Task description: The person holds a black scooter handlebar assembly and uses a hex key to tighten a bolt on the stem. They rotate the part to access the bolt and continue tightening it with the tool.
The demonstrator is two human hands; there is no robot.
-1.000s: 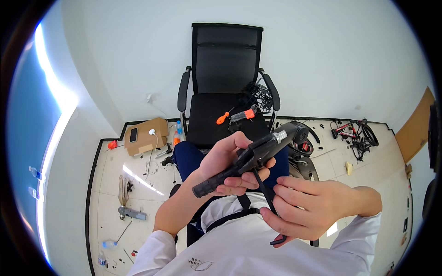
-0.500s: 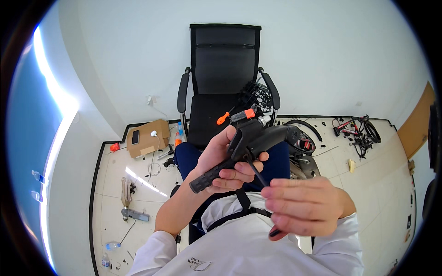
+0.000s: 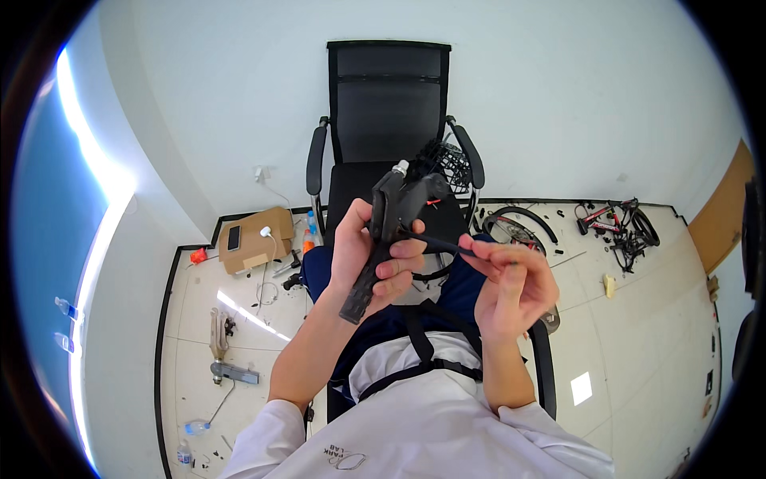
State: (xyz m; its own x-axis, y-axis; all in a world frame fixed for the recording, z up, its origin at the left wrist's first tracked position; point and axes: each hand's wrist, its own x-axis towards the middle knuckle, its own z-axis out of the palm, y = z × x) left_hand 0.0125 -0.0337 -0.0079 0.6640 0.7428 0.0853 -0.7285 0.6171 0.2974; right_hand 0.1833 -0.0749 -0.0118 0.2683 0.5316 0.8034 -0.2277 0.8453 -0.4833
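Note:
My left hand (image 3: 348, 259) is wrapped round a black part with a ribbed grip (image 3: 361, 291), a bulky upper body (image 3: 389, 206) and a silver tip. It is held tilted above my lap, in front of the chair seat. A slim dark rod-shaped tool (image 3: 443, 243) reaches from the part's right side to my right hand (image 3: 517, 291). The right thumb and fingers pinch its outer end, palm turned up. Whether the inner end sits in the part is hidden by the left fingers.
Ahead stands a black mesh office chair (image 3: 388, 104) with a black basket-like thing (image 3: 451, 166) on its seat. Cardboard with a phone (image 3: 234, 237) lies on the left floor. A metal-and-grey assembly (image 3: 231, 372) is nearer. Bike parts (image 3: 618, 231) and a wheel (image 3: 519, 231) lie right.
The black part has moved left and turned more upright. My right hand has moved up and turned over, from a full grip on the tool to a fingertip pinch.

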